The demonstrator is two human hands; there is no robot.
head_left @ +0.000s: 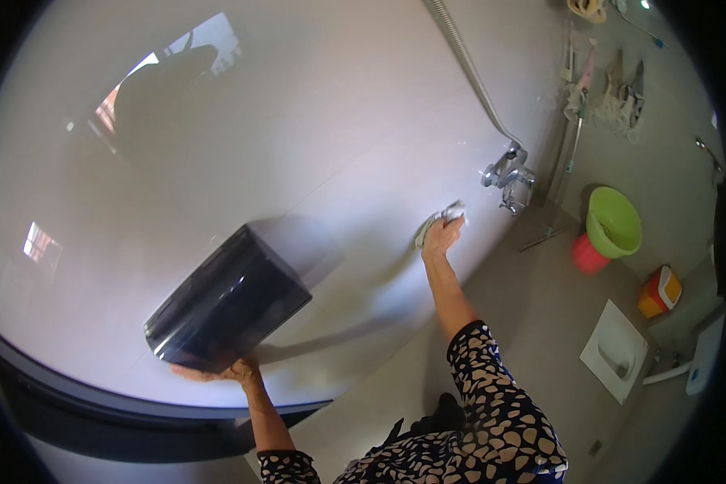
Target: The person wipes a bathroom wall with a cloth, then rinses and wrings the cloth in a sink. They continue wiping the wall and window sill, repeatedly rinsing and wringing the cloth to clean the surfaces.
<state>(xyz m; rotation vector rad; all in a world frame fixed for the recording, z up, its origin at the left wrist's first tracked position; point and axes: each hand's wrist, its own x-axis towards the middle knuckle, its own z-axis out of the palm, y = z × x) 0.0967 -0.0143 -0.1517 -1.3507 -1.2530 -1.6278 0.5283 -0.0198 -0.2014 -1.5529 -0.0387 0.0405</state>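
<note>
My right hand (440,236) is closed around a crumpled pale cloth (453,212), which rests against the glossy white wall (339,121) below and left of the chrome tap (510,168). A dark, glossy box (226,302) stands out from the wall at the left and casts a shadow on it. Along the box's lower edge lies my left hand (218,371), its fingers stretched out flat. The box partly covers that hand, and I cannot tell whether the hand bears any of its weight.
A metal shower hose (468,64) rises from the tap. On the right stand a green basin (613,222), a red bucket (590,255) and an orange-and-white bin (660,292). A white squat toilet (615,352) is set in the floor. Brushes and mops (621,97) hang beyond.
</note>
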